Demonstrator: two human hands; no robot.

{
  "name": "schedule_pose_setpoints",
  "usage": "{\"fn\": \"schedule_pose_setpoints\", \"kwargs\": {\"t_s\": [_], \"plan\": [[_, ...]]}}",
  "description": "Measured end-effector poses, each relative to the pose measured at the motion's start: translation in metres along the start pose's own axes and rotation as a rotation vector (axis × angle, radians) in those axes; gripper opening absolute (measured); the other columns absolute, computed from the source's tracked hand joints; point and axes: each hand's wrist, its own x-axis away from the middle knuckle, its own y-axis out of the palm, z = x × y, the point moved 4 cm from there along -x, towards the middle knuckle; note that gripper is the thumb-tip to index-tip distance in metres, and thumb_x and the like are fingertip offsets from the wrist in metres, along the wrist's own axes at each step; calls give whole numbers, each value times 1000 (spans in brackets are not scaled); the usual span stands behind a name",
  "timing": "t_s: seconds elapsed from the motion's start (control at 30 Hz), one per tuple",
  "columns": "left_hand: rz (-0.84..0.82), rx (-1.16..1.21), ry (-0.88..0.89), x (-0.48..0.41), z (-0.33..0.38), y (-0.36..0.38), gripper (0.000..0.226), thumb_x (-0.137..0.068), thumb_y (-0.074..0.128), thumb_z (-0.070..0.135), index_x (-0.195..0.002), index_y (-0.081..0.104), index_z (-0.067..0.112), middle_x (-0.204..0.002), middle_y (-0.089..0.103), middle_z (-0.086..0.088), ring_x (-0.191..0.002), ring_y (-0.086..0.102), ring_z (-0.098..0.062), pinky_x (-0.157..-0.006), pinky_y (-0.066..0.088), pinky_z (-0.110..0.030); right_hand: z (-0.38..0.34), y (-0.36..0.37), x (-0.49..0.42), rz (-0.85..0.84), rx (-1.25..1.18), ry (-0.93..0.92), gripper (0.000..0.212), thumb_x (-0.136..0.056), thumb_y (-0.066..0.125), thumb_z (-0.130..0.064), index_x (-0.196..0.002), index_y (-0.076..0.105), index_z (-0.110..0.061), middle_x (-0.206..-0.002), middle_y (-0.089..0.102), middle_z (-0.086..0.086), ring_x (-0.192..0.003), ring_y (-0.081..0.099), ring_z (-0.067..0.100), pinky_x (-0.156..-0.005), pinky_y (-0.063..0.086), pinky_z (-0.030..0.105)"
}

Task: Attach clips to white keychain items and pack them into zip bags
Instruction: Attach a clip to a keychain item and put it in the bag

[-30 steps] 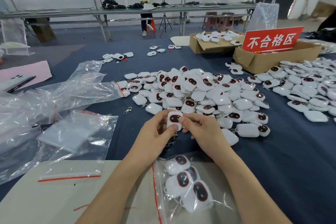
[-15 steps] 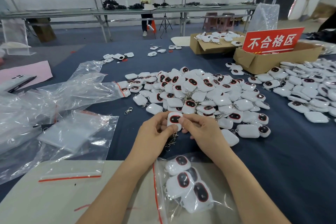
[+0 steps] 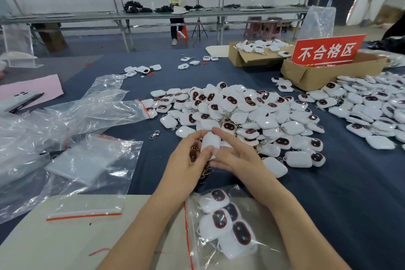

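We are holding one white keychain (image 3: 210,141) between our hands above the dark blue cloth (image 3: 350,204), just in front of the big heap (image 3: 252,112) of such pieces. It is showing us a plain, glossy white side, a rounded little slab with soft corners (the same shape as the pieces in the heap). Our left hand (image 3: 188,160) is gripping it, with the thumb pressing on its lower part and the fingers curling round the far side. Our right hand (image 3: 238,158) is resting against it with the fingers stretched out straight and the forefinger running up along the keychain's right edge. A tangle of metal clips (image 3: 205,174) is peeking out beneath both hands. Whether one is hooked to the keychain we cannot tell.

Nearest to us a zip bag (image 3: 269,241) with a red seal line is lying on a pale board (image 3: 54,243). It is carrying packed keychains (image 3: 219,219), each white with a dark oval ringed in red facing up. To its left an empty small bag (image 3: 85,212) is lying flat. Beyond that, loose clear bags (image 3: 92,160) are piling up, and a single loose clip (image 3: 154,135) is lying on the cloth near them. At the back right, an open cardboard box (image 3: 247,59) is holding more white keychains. A second box (image 3: 328,74) is propping up a red sign (image 3: 326,51), and we cannot see inside it.
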Motion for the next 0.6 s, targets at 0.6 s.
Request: {"fn": "schedule_pose_setpoints", "kwargs": {"t_s": [0.6], "plan": [[19, 92, 45, 1, 1, 1, 26, -94, 71, 21, -100, 68, 47, -87, 66, 10, -84, 66, -21, -76, 61, -34, -1, -1, -1, 113, 31, -55, 43, -100, 53, 4, -104, 72, -34, -90, 79, 9, -85, 76, 21, -70, 59, 23]]}}
